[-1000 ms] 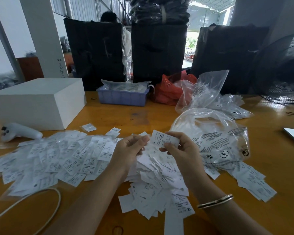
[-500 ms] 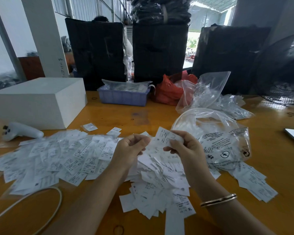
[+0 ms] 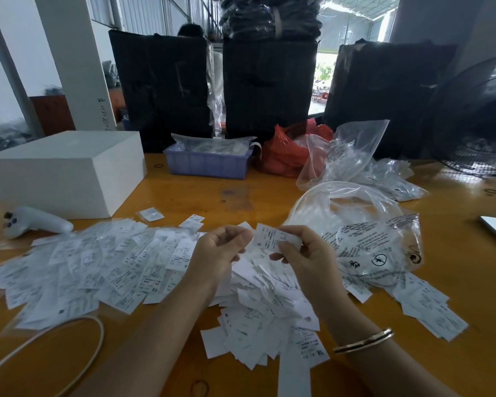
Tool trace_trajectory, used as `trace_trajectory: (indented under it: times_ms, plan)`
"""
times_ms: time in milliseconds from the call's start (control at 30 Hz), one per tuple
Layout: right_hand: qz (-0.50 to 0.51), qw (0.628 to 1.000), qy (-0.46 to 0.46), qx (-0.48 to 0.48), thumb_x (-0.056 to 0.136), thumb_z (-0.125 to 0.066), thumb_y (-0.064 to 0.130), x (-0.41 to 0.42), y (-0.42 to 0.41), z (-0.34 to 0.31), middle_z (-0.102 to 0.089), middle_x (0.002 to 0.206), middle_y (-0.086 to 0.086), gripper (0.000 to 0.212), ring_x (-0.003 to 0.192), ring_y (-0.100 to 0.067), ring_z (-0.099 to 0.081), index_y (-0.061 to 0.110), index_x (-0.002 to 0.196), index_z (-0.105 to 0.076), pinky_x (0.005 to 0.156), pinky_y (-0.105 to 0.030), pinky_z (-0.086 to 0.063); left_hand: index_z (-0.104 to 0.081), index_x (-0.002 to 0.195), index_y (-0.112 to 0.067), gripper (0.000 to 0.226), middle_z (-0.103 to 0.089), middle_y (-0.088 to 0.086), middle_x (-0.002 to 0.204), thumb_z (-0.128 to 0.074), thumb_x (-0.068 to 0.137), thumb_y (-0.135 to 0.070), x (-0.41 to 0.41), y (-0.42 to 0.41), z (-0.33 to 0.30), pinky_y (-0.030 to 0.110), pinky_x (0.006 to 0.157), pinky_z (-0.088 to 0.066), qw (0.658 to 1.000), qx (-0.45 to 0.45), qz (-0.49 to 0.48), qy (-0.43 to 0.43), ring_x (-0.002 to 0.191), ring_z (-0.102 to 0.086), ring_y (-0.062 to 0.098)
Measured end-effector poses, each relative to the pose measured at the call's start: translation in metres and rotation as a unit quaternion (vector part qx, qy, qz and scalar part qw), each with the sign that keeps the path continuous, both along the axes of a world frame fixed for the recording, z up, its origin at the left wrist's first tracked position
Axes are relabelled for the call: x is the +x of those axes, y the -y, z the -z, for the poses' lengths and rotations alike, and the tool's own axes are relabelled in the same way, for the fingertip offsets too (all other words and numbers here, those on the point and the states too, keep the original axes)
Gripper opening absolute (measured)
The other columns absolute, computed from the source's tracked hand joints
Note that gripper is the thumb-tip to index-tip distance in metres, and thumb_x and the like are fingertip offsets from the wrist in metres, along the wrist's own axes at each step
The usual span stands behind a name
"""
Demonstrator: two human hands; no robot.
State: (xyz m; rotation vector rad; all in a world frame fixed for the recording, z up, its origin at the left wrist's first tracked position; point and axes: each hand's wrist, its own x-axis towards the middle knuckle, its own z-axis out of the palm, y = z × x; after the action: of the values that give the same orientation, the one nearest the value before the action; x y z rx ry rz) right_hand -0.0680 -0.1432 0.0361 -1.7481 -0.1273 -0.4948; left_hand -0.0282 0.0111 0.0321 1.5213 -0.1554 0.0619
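Observation:
My right hand (image 3: 307, 253) pinches a small white printed label (image 3: 269, 239) between thumb and fingers, holding it up above the table. My left hand (image 3: 221, 250) is beside it with fingers curled, its thumb touching the label's left edge. Below both hands lies a loose heap of white size labels (image 3: 258, 310). A wider spread of labels in clear sleeves (image 3: 83, 267) covers the table to the left. A gold bangle (image 3: 364, 340) sits on my right wrist.
On the orange table (image 3: 241, 196) stand a white box (image 3: 60, 170), a white controller (image 3: 35, 222), a blue tray (image 3: 206, 164), a red bag (image 3: 287, 153) and clear plastic bags (image 3: 370, 239). A white cable (image 3: 69, 339) loops at left. A fan (image 3: 481, 124) stands right.
The label in my right hand has tilted and shifted slightly; both hands stay close together above the heap. The view has drifted a little.

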Motion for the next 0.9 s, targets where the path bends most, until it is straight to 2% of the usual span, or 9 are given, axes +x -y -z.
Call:
trace_trajectory:
  times_ms: [133, 200, 433, 500, 600, 700, 833, 900]
  plan:
    - [0.016, 0.995, 0.014, 0.097, 0.09, -0.059, 0.007, 0.001, 0.0081, -0.0037, -0.071, 0.085, 0.007, 0.017, 0.071, -0.013, -0.07, 0.022, 0.094, -0.065, 0.058, -0.022, -0.054, -0.07, 0.087, -0.021, 0.044, -0.067, -0.014, 0.067, -0.071, 0.055, -0.052, 0.0004, 0.0001, -0.0004, 0.021, 0.068, -0.05, 1.0, -0.01, -0.003, -0.005, 0.062, -0.059, -0.001]
    - [0.01, 0.996, 0.002, 0.084, 0.09, -0.058, 0.005, 0.0007, 0.0066, -0.0022, -0.071, 0.083, 0.004, 0.019, 0.071, -0.012, -0.07, 0.022, 0.093, -0.065, 0.057, -0.02, -0.054, -0.071, 0.086, -0.022, 0.042, -0.068, -0.014, 0.068, -0.071, 0.056, -0.052, 0.0004, -0.0001, 0.0, 0.021, 0.069, -0.05, 1.0, -0.007, -0.001, -0.003, 0.062, -0.059, -0.001]
    - [-0.024, 0.999, -0.029, -0.012, 0.088, -0.059, 0.003, -0.0006, -0.0009, -0.0003, -0.07, 0.081, 0.014, 0.028, 0.069, -0.012, -0.069, 0.031, 0.089, -0.062, 0.064, -0.039, -0.056, -0.07, 0.086, -0.02, 0.048, -0.071, -0.011, 0.072, -0.07, 0.054, -0.056, -0.0005, -0.0007, 0.0001, 0.019, 0.069, -0.052, 1.0, 0.001, -0.002, 0.004, 0.063, -0.059, -0.002]
    - [-0.021, 0.999, -0.036, -0.028, 0.089, -0.059, 0.003, -0.0004, -0.0009, 0.0002, -0.071, 0.079, 0.012, 0.031, 0.067, -0.011, -0.069, 0.034, 0.088, -0.062, 0.063, -0.04, -0.056, -0.07, 0.088, -0.019, 0.047, -0.07, -0.01, 0.071, -0.07, 0.055, -0.053, -0.0005, -0.0003, -0.0003, 0.02, 0.07, -0.053, 1.0, -0.001, -0.002, 0.005, 0.06, -0.059, -0.003]
    - [-0.018, 0.997, -0.047, -0.058, 0.089, -0.059, 0.003, -0.0002, -0.0008, 0.0, -0.07, 0.075, 0.008, 0.034, 0.063, -0.007, -0.067, 0.037, 0.086, -0.061, 0.054, -0.027, -0.054, -0.069, 0.09, -0.017, 0.046, -0.071, -0.012, 0.071, -0.07, 0.058, -0.05, -0.0002, -0.0007, -0.0002, 0.021, 0.07, -0.053, 1.0, -0.004, 0.001, 0.005, 0.06, -0.06, -0.004]
    - [-0.019, 0.994, -0.048, -0.094, 0.09, -0.058, 0.006, -0.0008, 0.0002, -0.0014, -0.067, 0.074, 0.009, 0.033, 0.053, 0.001, -0.06, 0.038, 0.085, -0.059, 0.043, -0.011, -0.039, -0.069, 0.088, -0.02, 0.042, -0.072, -0.012, 0.074, -0.07, 0.06, -0.051, 0.0004, -0.0012, 0.0007, 0.013, 0.063, -0.052, 1.0, 0.006, 0.009, 0.015, 0.061, -0.062, -0.004]
    - [-0.019, 0.995, -0.034, -0.091, 0.09, -0.061, 0.017, -0.0007, 0.0005, -0.0016, -0.065, 0.067, 0.007, 0.017, 0.052, -0.003, -0.06, 0.032, 0.084, -0.063, 0.044, -0.01, -0.039, -0.07, 0.082, -0.023, 0.009, -0.073, -0.011, 0.075, -0.072, 0.078, -0.032, 0.0039, -0.0005, 0.0052, 0.009, 0.059, -0.048, 0.998, 0.045, 0.012, 0.032, 0.065, -0.064, -0.002]
    - [-0.013, 0.995, -0.037, -0.094, 0.09, -0.061, 0.019, 0.0006, 0.0016, -0.0007, -0.063, 0.058, 0.007, 0.014, 0.045, 0.0, -0.055, 0.029, 0.082, -0.064, 0.042, -0.008, -0.036, -0.071, 0.081, -0.024, 0.003, -0.073, -0.009, 0.076, -0.071, 0.081, -0.027, 0.0045, -0.0006, 0.0062, 0.008, 0.059, -0.047, 0.998, 0.045, 0.013, 0.037, 0.066, -0.065, -0.001]
